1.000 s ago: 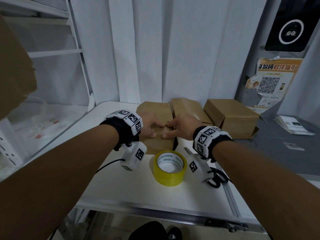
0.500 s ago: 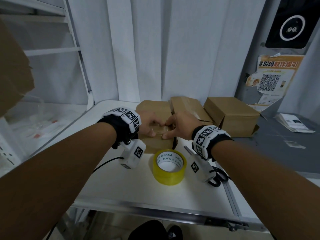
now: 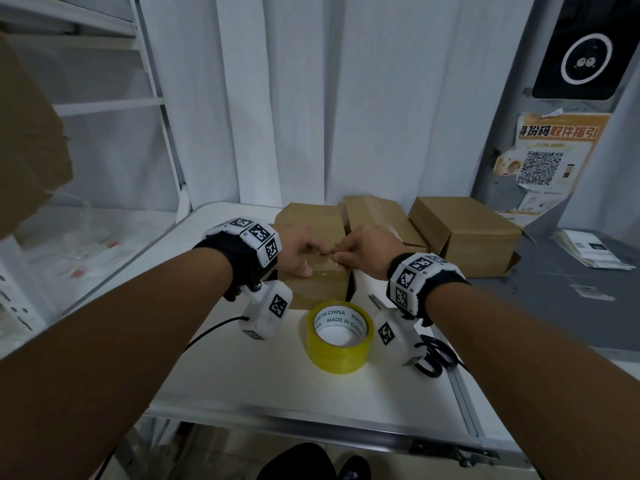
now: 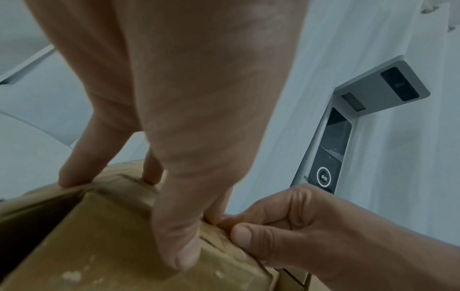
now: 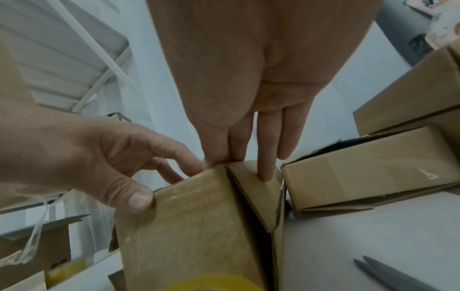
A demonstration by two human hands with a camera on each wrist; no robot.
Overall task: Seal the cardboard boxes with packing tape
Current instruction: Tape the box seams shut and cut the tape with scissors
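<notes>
here both hands [image 3: 332, 249] press matte cardboard box [image 3: 317, 285] (glossy tape roll [image 3: 339, 336] near).

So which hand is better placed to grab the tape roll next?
Probably the right hand. It only pinches at the top edge of the box, while the left hand presses the box down with thumb and fingers. The tape roll lies just before the box, near both wrists.
</notes>
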